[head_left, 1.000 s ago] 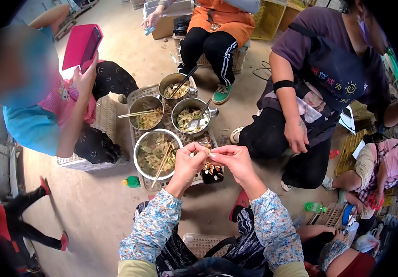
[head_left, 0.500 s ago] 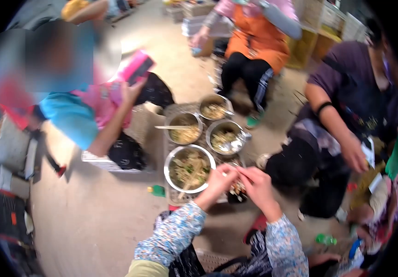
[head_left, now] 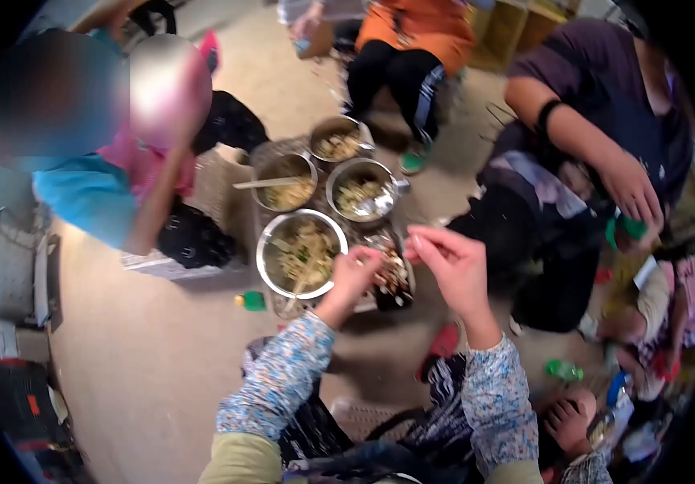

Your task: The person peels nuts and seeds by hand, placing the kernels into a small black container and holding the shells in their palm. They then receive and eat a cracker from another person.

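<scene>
My left hand is closed in a pinch beside the large metal bowl, which holds noodles with bits of green. My right hand is raised to the right, its thumb and fingertips pressed together. Whatever either pinch holds is too small to make out. Between and below my fingertips lies a dark plastic bag with small whitish and brown pieces in it. Chopsticks rest in the large bowl, close to my left wrist.
Three more metal bowls of food, one at the left, one at the back and one at the right, share the low crate-like stand. A green bottle lies on the floor. Seated people surround the stand; a co-worker's hand hangs at right.
My hands have parted from fingertip contact, the left going left and the right staying right. The view has shifted, and the person at right has moved their hand.
</scene>
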Demonstrator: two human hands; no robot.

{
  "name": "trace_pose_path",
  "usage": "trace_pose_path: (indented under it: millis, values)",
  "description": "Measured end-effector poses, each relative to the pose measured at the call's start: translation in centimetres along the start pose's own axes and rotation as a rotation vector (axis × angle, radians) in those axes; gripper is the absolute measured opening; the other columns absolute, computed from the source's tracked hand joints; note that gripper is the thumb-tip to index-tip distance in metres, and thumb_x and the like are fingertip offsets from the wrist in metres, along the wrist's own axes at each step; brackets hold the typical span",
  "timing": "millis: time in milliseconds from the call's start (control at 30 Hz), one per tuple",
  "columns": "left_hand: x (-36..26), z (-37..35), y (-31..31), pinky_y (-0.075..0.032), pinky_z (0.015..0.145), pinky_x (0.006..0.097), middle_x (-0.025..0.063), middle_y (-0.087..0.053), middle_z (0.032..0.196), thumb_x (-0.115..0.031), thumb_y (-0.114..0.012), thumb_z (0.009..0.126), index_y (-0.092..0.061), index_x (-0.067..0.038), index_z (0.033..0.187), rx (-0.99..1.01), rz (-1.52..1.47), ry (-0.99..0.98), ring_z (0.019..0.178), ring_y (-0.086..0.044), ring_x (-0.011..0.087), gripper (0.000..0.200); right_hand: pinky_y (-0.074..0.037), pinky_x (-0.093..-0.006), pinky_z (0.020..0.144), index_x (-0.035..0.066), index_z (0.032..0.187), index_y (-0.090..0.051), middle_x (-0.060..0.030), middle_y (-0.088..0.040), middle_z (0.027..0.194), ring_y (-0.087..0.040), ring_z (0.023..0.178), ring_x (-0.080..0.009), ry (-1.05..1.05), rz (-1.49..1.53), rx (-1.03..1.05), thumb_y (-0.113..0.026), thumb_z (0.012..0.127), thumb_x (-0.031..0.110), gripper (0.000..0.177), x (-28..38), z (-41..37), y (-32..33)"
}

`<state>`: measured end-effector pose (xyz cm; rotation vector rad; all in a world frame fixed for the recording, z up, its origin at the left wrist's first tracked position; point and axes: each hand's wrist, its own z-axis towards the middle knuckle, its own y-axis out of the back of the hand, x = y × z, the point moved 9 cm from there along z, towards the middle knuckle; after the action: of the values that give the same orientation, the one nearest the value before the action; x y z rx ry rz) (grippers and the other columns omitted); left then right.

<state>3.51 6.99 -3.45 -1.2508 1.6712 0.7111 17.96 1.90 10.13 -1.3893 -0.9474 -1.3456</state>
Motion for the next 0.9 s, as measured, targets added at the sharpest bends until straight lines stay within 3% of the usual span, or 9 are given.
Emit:
trace_pose_path:
  millis: [167, 267, 300, 367, 467, 533, 600, 733, 900]
  values:
    - [1.1, -0.1, -1.1, -0.031, 0.044, 0.0175, 0.0000, -0.053, 0.071, -0.008, -0.059, 0.085, -0.058, 0.000, 0.097, 0.138, -0.415, 0.202, 0.053, -0.041, 0.0049, 0.015, -0.050, -0.0232, 0.065, -0.003, 0.099, -0.067, -0.0090, -0.062, 0.096, -0.062, 0.078, -0.0130, 0.220, 0.070, 0.219, -0.062, 0.082, 0.000, 0.018, 10.5, -3.8, -0.7]
    - [0.7, -0.6, -1.8, -0.045, 0.062, 0.0209, 0.0086, -0.057, 0.086, -0.006, -0.052, 0.088, -0.056, 0.006, 0.103, 0.140, -0.714, 0.338, 0.073, -0.054, 0.0112, 0.020, -0.051, -0.0285, 0.066, 0.008, 0.099, -0.069, -0.0080, -0.065, 0.099, -0.064, 0.078, -0.0208, 0.606, 0.059, 0.799, -0.064, 0.082, 0.012, 0.018, 14.6, -8.0, -3.9]
    - [0.8, -0.7, -1.9, -0.050, 0.069, 0.0225, 0.0110, -0.058, 0.091, -0.006, -0.050, 0.088, -0.055, 0.008, 0.105, 0.094, -0.786, 0.367, 0.079, -0.057, 0.0135, 0.023, -0.051, -0.0298, 0.069, 0.007, 0.106, -0.066, -0.0091, -0.064, 0.102, -0.063, 0.082, -0.0206, 0.540, 0.157, 0.852, -0.060, 0.085, 0.013, 0.022, 15.6, -8.5, -4.5]
    - [-0.5, -1.1, -2.8, -0.051, 0.090, 0.0305, 0.0178, -0.053, 0.112, -0.007, -0.043, 0.092, -0.046, 0.011, 0.118, 0.206, -0.901, 0.316, 0.103, -0.057, 0.0237, 0.032, -0.053, -0.0316, 0.062, -0.006, 0.100, -0.064, -0.0164, -0.066, 0.088, -0.066, 0.074, -0.0254, 0.637, 0.319, 0.766, -0.054, 0.087, 0.006, 0.020, 16.8, -9.4, -4.3]
    - [-1.5, -1.4, -4.0, -0.046, 0.098, 0.0359, 0.0223, -0.048, 0.122, -0.008, -0.038, 0.094, -0.039, 0.012, 0.125, 0.352, -0.994, 0.289, 0.115, -0.051, 0.0302, 0.037, -0.048, -0.0301, 0.054, -0.006, 0.080, -0.068, -0.0162, -0.065, 0.078, -0.063, 0.065, -0.0232, 0.679, 0.470, 0.660, -0.069, 0.077, 0.009, 0.015, 18.3, -9.5, -4.6]
    - [-2.6, -1.8, -4.7, -0.040, 0.103, 0.0407, 0.0255, -0.039, 0.132, -0.010, -0.034, 0.094, -0.032, 0.012, 0.130, 0.422, -1.066, 0.266, 0.122, -0.044, 0.0344, 0.042, -0.049, -0.0297, 0.057, -0.004, 0.084, -0.067, -0.0146, -0.064, 0.079, -0.063, 0.067, -0.0221, 0.634, 0.398, 0.691, -0.068, 0.076, 0.008, 0.014, 17.8, -9.1, -4.7]
    - [-3.1, -2.1, -5.1, -0.038, 0.105, 0.0420, 0.0260, -0.037, 0.134, -0.010, -0.033, 0.094, -0.031, 0.011, 0.131, 0.453, -1.090, 0.257, 0.123, -0.042, 0.0355, 0.043, -0.049, -0.0292, 0.059, -0.002, 0.087, -0.067, -0.0130, -0.063, 0.081, -0.063, 0.069, -0.0210, 0.572, 0.119, 0.620, -0.068, 0.076, 0.006, 0.014, 15.9, -8.1, -4.3]
    - [-3.3, -2.4, -5.4, -0.038, 0.104, 0.0437, 0.0253, -0.040, 0.132, -0.016, -0.031, 0.095, -0.031, 0.009, 0.132, 0.561, -1.098, 0.215, 0.121, -0.044, 0.0343, 0.045, -0.049, -0.0283, 0.064, 0.001, 0.095, -0.067, -0.0099, -0.062, 0.083, -0.062, 0.072, -0.0187, 0.227, -0.476, 0.075, -0.068, 0.075, 0.004, 0.020, 6.2, -1.7, -0.3]
    - [-3.0, -2.3, -5.1, -0.046, 0.092, 0.0384, 0.0174, -0.052, 0.122, -0.019, -0.031, 0.096, -0.037, 0.007, 0.131, 0.555, -1.001, 0.220, 0.103, -0.057, 0.0248, 0.043, -0.049, -0.0290, 0.064, 0.003, 0.094, -0.068, -0.0093, -0.061, 0.084, -0.061, 0.073, -0.0187, 0.223, -0.684, 0.114, -0.069, 0.074, 0.004, 0.020, -0.8, 0.3, -0.9]
